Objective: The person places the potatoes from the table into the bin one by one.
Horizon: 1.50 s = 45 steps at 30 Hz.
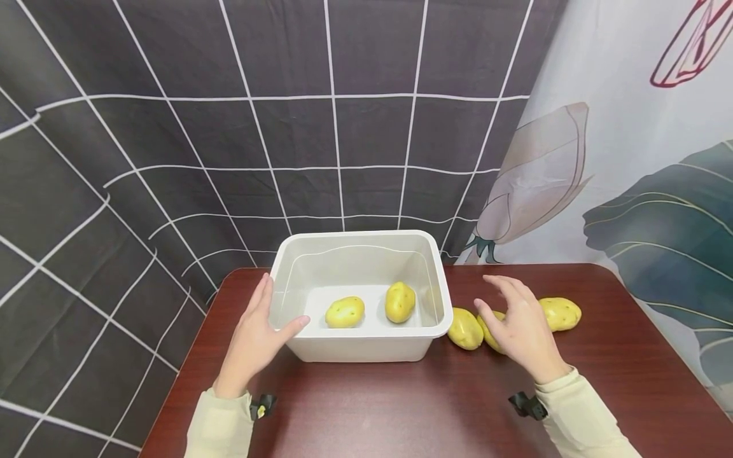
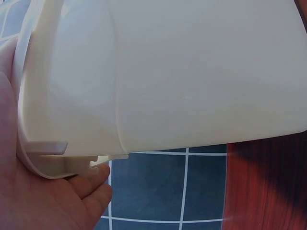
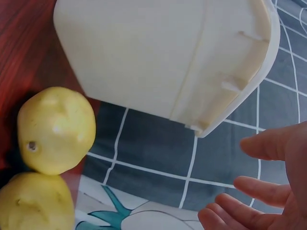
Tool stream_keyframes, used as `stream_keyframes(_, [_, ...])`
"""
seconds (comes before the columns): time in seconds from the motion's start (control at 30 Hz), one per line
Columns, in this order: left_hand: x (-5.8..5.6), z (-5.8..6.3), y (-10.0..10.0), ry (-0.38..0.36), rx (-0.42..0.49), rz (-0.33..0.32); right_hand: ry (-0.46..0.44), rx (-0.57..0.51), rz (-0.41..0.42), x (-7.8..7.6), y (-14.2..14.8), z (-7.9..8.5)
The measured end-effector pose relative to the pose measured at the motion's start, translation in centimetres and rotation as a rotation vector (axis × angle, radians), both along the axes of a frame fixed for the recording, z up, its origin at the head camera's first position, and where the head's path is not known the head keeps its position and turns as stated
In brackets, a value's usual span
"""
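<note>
A white plastic bin (image 1: 361, 348) stands on the table with two yellow potatoes inside, one potato (image 1: 345, 312) left of centre and another potato (image 1: 399, 302) to its right. My left hand (image 1: 254, 340) lies at the bin's left side, its fingers fairly straight along the outside and the thumb over the front left rim. In the left wrist view, the rim (image 2: 24, 100) crosses in front of the palm. Off the bin's right side, my right hand (image 1: 523, 327) hovers with spread fingers, holding nothing. Below it sit a potato (image 1: 465, 329), a partly hidden potato (image 1: 494, 332) and a potato (image 1: 560, 314).
The reddish-brown table (image 1: 372, 407) ends at a back edge behind the bin. A dark cloth with a white grid (image 1: 366, 133) hangs behind and to the left. At the right hangs a pale printed curtain (image 1: 618, 235).
</note>
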<state>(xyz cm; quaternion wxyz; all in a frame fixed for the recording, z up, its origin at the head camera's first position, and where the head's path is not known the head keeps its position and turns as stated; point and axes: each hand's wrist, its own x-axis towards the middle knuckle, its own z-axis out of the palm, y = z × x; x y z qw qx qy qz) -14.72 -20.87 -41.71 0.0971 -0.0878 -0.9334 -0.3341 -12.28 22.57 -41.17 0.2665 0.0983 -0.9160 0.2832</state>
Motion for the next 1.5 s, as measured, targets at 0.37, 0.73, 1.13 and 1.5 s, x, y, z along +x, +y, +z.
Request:
stream_keyframes(0.37, [0.1, 0.0, 0.1, 0.009, -0.002, -0.003, -0.013, 0.015, -0.008, 0.0, 1.5, -1.5])
stream_keyframes(0.73, [0.1, 0.1, 0.1, 0.002, 0.0, -0.001, -0.029, 0.012, -0.02, 0.1, 2.7, -2.7])
stream_keyframes(1.13, [0.0, 0.1, 0.1, 0.012, -0.004, -0.005, -0.075, 0.049, -0.006, 0.5, 3.8, -3.8])
stream_keyframes(1.5, [0.0, -0.1, 0.0, 0.016, -0.002, -0.002, -0.204, 0.068, -0.021, 0.8, 4.4, -4.6])
